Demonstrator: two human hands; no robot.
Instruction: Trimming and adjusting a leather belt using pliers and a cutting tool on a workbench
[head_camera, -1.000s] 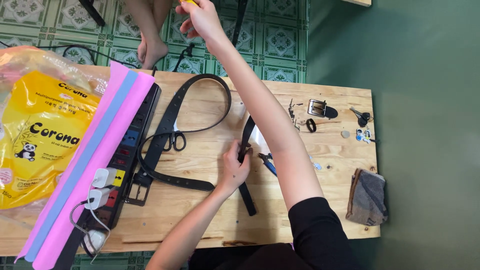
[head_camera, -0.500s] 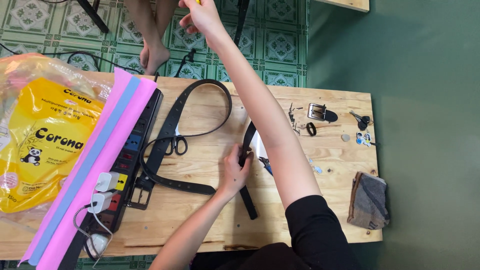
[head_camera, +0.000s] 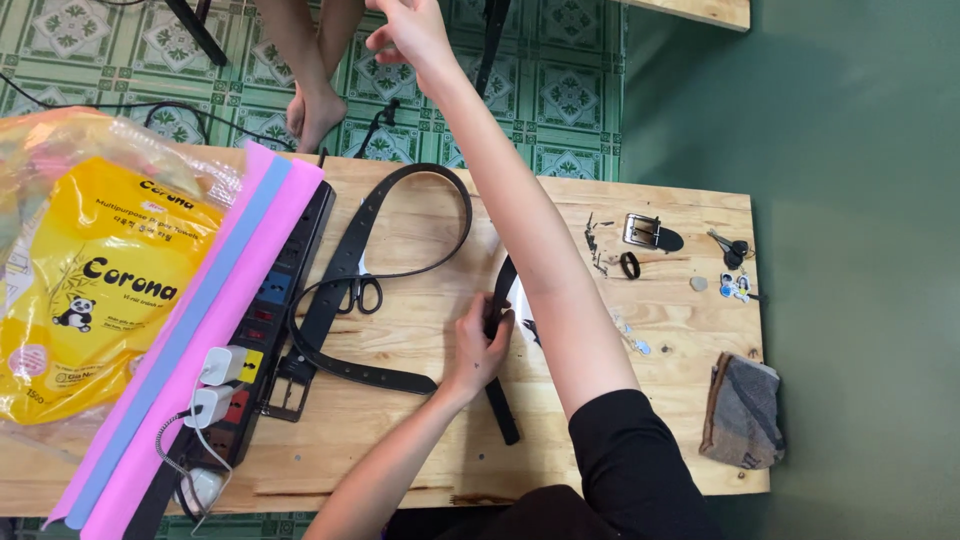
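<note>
My left hand (head_camera: 480, 345) rests on the wooden table (head_camera: 560, 200) with its fingers curled over a short black strap (head_camera: 503, 410) that runs toward the near edge. My right arm crosses above that strap and reaches far past the table's back edge. My right hand (head_camera: 412, 32) is raised over the tiled floor with its fingers loosely bent; what it holds is not visible. A long black belt (head_camera: 400, 200) with punched holes loops to the left of my left hand and ends in a metal buckle (head_camera: 288, 392). Black-handled scissors (head_camera: 360, 292) lie inside the loop.
A black power strip (head_camera: 272, 300) with white chargers (head_camera: 222, 368) lies beside pink and blue sheets (head_camera: 190, 340) and a yellow plastic bag (head_camera: 90, 280). At right are a loose metal buckle (head_camera: 640, 230), a black loop (head_camera: 630, 265), keys (head_camera: 735, 250) and folded grey cloth (head_camera: 742, 410). Another person's feet (head_camera: 315, 112) stand beyond the table.
My right hand has stayed raised beyond the table and shifted only slightly. My left hand has kept its place on the short strap.
</note>
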